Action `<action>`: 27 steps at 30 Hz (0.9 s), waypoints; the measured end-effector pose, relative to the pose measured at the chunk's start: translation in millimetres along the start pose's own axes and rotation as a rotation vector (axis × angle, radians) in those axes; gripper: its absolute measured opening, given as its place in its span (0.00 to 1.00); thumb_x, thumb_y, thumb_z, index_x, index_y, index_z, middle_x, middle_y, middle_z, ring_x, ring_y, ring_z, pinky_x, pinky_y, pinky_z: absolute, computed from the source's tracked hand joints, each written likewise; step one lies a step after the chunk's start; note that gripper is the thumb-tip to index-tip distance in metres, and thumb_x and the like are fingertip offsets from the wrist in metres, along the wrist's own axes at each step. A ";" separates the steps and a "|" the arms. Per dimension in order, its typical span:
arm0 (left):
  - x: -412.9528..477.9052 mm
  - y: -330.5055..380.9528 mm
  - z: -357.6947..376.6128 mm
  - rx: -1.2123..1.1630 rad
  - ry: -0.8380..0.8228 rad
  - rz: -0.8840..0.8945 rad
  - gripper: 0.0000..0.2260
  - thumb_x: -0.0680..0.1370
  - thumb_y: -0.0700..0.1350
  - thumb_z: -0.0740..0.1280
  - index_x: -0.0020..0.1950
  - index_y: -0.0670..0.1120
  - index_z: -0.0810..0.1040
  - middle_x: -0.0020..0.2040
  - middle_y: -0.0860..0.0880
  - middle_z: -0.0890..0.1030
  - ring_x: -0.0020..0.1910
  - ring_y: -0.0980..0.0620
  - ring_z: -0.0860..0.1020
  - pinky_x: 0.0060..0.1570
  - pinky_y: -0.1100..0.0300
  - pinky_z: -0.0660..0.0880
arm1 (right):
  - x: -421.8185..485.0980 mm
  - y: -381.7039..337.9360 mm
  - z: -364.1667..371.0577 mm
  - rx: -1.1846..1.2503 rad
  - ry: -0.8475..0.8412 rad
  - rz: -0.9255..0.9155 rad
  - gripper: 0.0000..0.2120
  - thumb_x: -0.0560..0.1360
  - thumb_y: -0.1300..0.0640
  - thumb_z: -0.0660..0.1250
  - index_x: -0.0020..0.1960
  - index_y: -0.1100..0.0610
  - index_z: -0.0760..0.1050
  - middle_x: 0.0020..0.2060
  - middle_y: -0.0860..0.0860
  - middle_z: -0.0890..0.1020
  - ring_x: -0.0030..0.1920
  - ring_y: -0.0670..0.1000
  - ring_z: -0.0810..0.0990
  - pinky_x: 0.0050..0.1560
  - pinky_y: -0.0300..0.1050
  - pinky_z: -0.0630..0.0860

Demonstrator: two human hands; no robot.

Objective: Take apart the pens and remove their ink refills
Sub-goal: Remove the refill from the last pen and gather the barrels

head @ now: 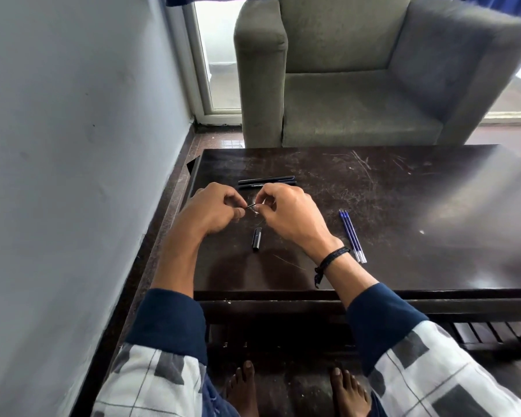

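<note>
Both my hands meet over the left part of the dark wooden table. My left hand and my right hand pinch the two ends of a thin dark pen part between their fingertips; most of it is hidden by the fingers. A black pen cap lies on the table just below the hands. Two black pens lie side by side behind the hands. Blue ink refills lie together on the table to the right of my right wrist.
A grey armchair stands right behind the table's far edge. A pale wall runs close along the left side. The table's near edge is at my knees, with my bare feet under it.
</note>
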State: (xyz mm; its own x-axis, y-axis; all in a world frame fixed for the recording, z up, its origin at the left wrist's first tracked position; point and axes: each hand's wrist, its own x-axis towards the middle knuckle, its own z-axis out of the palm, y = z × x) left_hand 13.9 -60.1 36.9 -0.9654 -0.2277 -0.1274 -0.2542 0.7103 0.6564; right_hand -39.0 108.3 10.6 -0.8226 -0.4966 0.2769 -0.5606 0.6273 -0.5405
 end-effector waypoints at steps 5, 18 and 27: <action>-0.3 -0.1 1.2 0.006 0.011 0.002 0.08 0.76 0.45 0.74 0.43 0.58 0.81 0.42 0.53 0.86 0.47 0.53 0.83 0.59 0.47 0.79 | -0.4 0.7 1.4 0.009 0.016 0.003 0.01 0.76 0.53 0.70 0.47 0.50 0.80 0.42 0.44 0.81 0.44 0.49 0.80 0.46 0.49 0.79; 3.5 -2.2 3.1 0.023 0.009 0.007 0.08 0.76 0.45 0.74 0.42 0.58 0.82 0.41 0.53 0.86 0.47 0.52 0.83 0.58 0.46 0.79 | -0.7 -1.4 0.5 0.009 0.003 -0.009 0.01 0.76 0.54 0.70 0.48 0.50 0.80 0.42 0.44 0.81 0.44 0.49 0.80 0.46 0.50 0.79; 6.0 -3.6 5.0 0.036 0.005 0.018 0.09 0.75 0.46 0.75 0.41 0.60 0.81 0.40 0.54 0.86 0.46 0.52 0.84 0.58 0.45 0.79 | -2.4 -4.8 -0.9 0.009 -0.018 -0.016 0.03 0.77 0.54 0.68 0.50 0.51 0.80 0.45 0.45 0.82 0.46 0.51 0.80 0.48 0.52 0.79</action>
State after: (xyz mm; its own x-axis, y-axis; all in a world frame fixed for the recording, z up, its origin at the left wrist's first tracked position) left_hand 8.7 -60.7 30.0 -0.9695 -0.2180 -0.1122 -0.2389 0.7376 0.6315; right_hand -34.4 107.0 13.2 -0.8119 -0.5170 0.2711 -0.5725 0.6143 -0.5431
